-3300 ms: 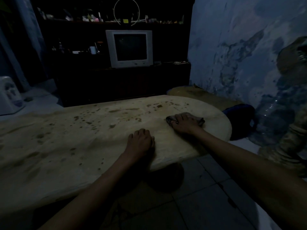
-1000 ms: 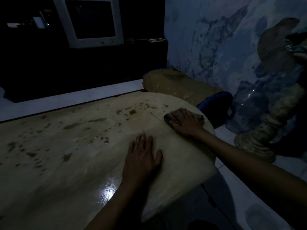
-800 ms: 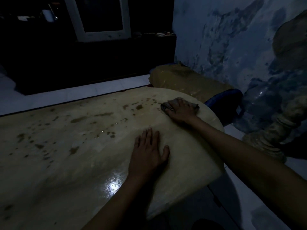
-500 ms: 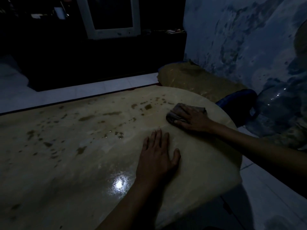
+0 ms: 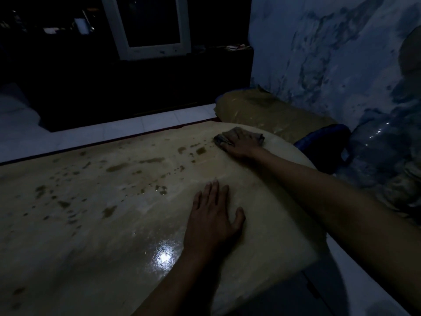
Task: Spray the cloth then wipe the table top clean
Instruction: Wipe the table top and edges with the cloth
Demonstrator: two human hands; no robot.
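Note:
A pale table top (image 5: 95,224) with many brown spots and a wet shine fills the lower left of the dim view. A dark crumpled cloth (image 5: 230,133) lies near the table's far right rounded end. My right hand (image 5: 241,144) presses flat on the cloth, covering most of it. My left hand (image 5: 214,221) rests palm down on the table nearer to me, fingers spread, holding nothing. No spray bottle is in view.
A white-framed old monitor (image 5: 148,26) stands on a dark cabinet behind the table. A brown cushion (image 5: 268,112) and a blue seat (image 5: 323,142) lie past the table's right end. A large clear bottle (image 5: 382,151) stands by the stained wall.
My right hand has slid the cloth farther away, toward the table's far right end. My left hand, once curled, now lies flat with spread fingers. The view has tilted down.

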